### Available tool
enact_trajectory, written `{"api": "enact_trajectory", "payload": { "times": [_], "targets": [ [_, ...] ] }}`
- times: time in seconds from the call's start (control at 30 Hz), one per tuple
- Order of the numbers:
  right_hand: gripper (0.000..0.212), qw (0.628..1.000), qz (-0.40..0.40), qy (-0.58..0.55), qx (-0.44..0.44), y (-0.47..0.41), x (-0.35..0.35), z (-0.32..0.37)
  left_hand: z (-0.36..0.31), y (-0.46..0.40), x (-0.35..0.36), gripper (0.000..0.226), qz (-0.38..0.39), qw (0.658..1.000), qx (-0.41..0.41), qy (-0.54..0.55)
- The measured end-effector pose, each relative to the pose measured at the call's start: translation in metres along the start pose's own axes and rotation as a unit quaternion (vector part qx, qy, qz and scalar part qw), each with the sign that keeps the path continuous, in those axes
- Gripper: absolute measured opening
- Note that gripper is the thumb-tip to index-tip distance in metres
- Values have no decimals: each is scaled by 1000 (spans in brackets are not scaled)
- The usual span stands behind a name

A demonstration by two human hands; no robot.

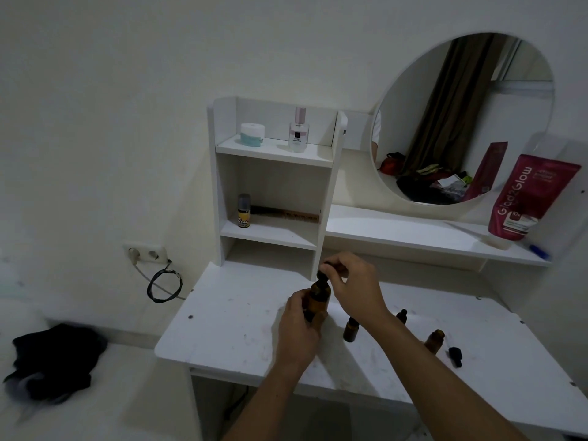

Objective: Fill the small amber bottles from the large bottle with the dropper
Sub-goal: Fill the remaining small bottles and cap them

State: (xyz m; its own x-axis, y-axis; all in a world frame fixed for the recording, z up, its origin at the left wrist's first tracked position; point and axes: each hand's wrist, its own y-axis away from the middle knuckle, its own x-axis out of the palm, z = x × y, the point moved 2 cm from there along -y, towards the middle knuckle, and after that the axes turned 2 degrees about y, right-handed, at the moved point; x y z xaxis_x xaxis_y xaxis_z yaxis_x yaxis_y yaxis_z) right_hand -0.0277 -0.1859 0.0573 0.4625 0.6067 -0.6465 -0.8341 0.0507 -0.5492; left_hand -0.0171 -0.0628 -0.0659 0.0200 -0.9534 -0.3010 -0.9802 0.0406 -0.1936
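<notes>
**Both hands on the large amber bottle at the white dressing table**

The large bottle [319, 296] is mostly covered by the two hands, so only its shoulder, neck and part of its side show. One small amber bottle [402, 315] is half hidden behind the right forearm; whether any bottle holds liquid cannot be told in the dim light.

The white table [222, 326] is scuffed and stands against a pale wall. At its back are a small shelf unit [273, 186] holding a perfume bottle [298, 130] and a jar [252, 134], a round mirror [461, 119] and a red tube [529, 198]. A dark cloth [55, 361] lies on the left, under a wall socket [145, 252].

The left hand [299, 332] wraps its curled fingers round the body of the large bottle, holding it upright over the table. The right hand [353, 284] pinches the black dropper cap [324, 271] at the bottle's top. To the right stand a capped small bottle [351, 329] and an uncapped small bottle [434, 340], with a loose dropper [455, 356] lying just beside the latter.
</notes>
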Motion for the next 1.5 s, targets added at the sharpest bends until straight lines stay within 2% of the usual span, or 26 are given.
{"api": "enact_trajectory", "payload": {
  "times": [0.2, 0.4, 0.53, 0.63, 0.8, 1.0, 1.13, 1.23, 1.37, 1.5],
  "targets": [
    [10, 999, -7, -14, 43, 2, 7, -4, 0, 0, 0, 46, 3, 1000, -5, 0],
    [13, 1000, -17, 11, 22, 4, 8, -3, 0, 0, 0, 46, 5, 1000, -14, 7],
    [5, 1000, -6, 5, 19, 4, 8, -1, -2, 1, -1, 45, 6, 1000, -9, 2],
    [7, 1000, -9, 4, 2, 4, 4, 3, -4, 2, -3, 45, 7, 1000, -1, 4],
    [9, 995, -86, -23, -35, -1, -24, 22, -6, 5, -4, 46, -6, 1000, 4, 8],
    [11, 986, -144, -62, -48, 5, -74, 36, -14, 14, -10, 74, -46, 998, -27, 19],
    [11, 983, -175, -46, -39, 24, -115, 16, -26, 40, -7, 69, -116, 992, -3, 57],
    [11, 980, -196, -22, -11, 42, -147, -11, -47, 64, 11, 59, -133, 987, 44, 77],
    [12, 974, -222, -14, 52, 69, -183, -51, -69, 87, 48, 49, -106, 985, 104, 85],
    [14, 970, -227, 5, 87, 94, -203, -81, -90, 102, 91, 41, 10, 987, 141, 72]
  ]
}}
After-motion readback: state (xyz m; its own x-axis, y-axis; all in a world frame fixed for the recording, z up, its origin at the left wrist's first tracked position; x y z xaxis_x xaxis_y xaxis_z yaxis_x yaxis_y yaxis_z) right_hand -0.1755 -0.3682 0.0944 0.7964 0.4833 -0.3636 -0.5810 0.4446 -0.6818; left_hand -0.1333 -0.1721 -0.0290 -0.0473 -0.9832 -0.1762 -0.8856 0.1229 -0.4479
